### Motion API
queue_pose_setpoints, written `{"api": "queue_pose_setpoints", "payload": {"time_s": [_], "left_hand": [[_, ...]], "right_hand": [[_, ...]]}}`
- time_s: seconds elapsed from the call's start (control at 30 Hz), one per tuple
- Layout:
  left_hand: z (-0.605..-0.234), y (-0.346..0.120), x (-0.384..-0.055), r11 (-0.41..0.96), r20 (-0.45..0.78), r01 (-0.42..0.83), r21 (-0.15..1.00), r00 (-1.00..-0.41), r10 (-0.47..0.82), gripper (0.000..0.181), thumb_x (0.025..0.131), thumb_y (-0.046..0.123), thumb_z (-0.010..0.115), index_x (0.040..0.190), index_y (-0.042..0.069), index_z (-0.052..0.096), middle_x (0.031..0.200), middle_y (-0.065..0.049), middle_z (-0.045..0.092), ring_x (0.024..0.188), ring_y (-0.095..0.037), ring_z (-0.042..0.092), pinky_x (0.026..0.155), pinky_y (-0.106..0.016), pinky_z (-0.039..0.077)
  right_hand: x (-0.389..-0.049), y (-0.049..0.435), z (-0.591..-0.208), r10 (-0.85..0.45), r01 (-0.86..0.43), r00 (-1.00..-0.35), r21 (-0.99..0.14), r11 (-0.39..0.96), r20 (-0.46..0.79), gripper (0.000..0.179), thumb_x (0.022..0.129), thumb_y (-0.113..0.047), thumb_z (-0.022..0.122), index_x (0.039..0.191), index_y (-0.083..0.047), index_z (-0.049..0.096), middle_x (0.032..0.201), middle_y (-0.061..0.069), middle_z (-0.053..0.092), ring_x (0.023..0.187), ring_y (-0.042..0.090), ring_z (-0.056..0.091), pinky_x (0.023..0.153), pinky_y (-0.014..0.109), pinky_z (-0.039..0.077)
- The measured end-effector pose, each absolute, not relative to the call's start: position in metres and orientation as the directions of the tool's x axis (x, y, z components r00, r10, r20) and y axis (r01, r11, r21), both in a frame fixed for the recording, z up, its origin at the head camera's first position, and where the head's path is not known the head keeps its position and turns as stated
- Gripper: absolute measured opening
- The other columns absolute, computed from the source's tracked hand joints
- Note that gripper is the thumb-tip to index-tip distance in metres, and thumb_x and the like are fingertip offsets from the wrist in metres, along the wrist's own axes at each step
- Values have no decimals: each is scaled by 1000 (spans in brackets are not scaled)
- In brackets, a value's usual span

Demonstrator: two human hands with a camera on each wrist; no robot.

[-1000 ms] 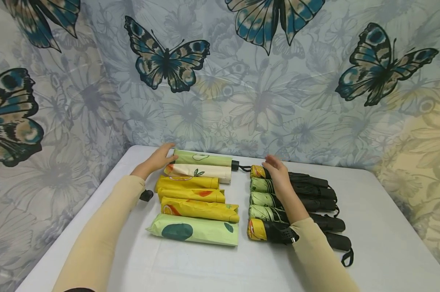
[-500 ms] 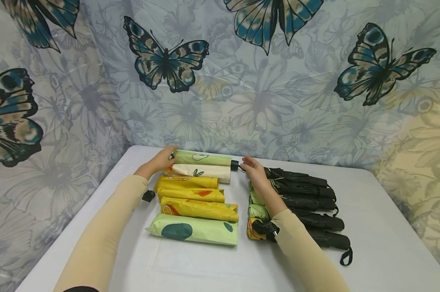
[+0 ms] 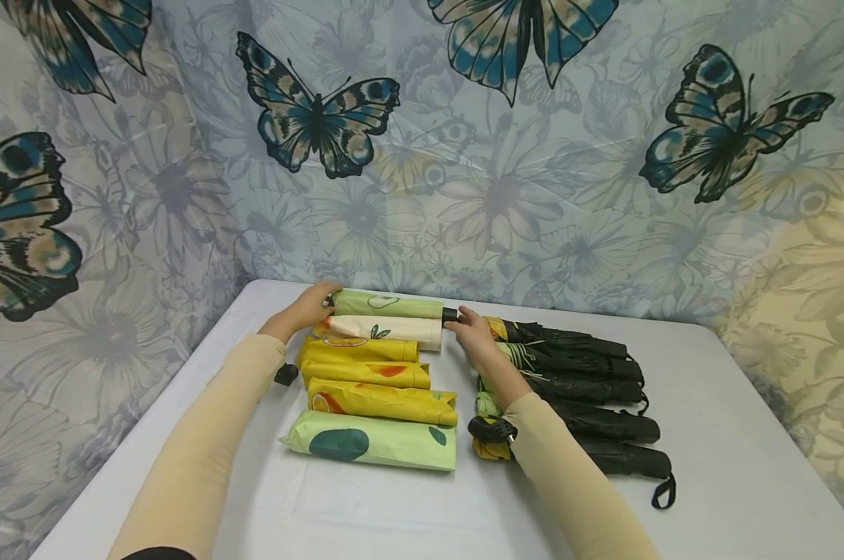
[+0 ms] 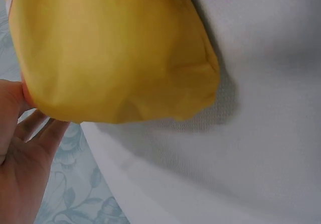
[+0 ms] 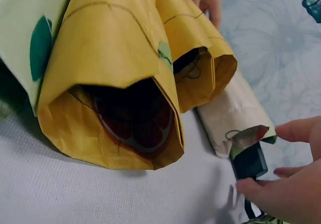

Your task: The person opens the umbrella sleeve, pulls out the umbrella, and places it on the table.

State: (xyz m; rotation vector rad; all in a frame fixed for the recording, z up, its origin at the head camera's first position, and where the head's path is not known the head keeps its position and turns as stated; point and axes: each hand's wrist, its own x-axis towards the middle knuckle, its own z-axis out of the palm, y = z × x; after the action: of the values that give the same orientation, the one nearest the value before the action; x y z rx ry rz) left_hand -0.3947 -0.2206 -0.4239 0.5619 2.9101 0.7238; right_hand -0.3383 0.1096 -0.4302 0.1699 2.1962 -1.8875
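My left hand (image 3: 301, 311) grips the left end of the rearmost light green umbrella (image 3: 393, 303). At that umbrella's other end, my right hand (image 3: 476, 338) reaches around the black handle (image 5: 249, 162); thumb and fingers stand apart on either side of it in the right wrist view. In front lies a cream fabric sleeve (image 3: 400, 333). Nearer still are several yellow sleeves (image 3: 372, 375), open at their right ends, and a pale green sleeve (image 3: 407, 449) with dark leaf shapes. The left wrist view is mostly filled by a yellow sleeve (image 4: 120, 53).
A row of folded black umbrellas (image 3: 607, 391) with yellow or green ends lies on the right, partly under my right forearm. All rest on a white-covered table (image 3: 365, 513). A butterfly-patterned cloth backdrop (image 3: 422, 233) stands behind it.
My right hand has moved left from above the black umbrellas to the handle of the rear green umbrella. My left hand has lowered slightly and closed onto that umbrella's left end.
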Motion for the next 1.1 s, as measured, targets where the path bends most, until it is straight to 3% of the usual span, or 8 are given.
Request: {"api": "queue_pose_setpoints", "payload": {"time_s": [0.23,0.5,0.77,1.1], "left_hand": [[-424,-220,-395,824,9,300,481,-941,338,55,93,1,61,144,-7,40,140,-30,43,121,-44,51,100,-49,50],[-424,-220,-395,820,-10,255,513,-953,303,48,93,0,63,137,-5,45,133,-29,45,115,-42,54,95,-47,52],[-424,-220,-395,825,0,290,485,-944,331,54,91,1,65,140,-5,46,131,-30,48,112,-42,57,92,-47,54],[-426,-221,-394,838,9,297,457,-944,329,51,90,3,67,138,-3,49,129,-29,49,107,-40,59,92,-47,53]], "right_hand": [[-340,107,-432,-19,255,-965,-951,174,-262,69,98,-11,54,157,-13,18,159,23,22,143,38,34,118,46,34],[-341,103,-432,13,261,-965,-956,131,-262,67,97,-7,54,156,-16,22,158,21,26,146,38,29,120,51,28],[-338,102,-432,23,233,-972,-971,-48,-234,63,97,-4,52,154,-7,25,156,23,27,139,35,40,117,41,37],[-338,104,-431,7,221,-975,-973,-72,-222,58,99,-8,50,152,-1,28,157,22,28,139,33,42,117,37,37]]}}
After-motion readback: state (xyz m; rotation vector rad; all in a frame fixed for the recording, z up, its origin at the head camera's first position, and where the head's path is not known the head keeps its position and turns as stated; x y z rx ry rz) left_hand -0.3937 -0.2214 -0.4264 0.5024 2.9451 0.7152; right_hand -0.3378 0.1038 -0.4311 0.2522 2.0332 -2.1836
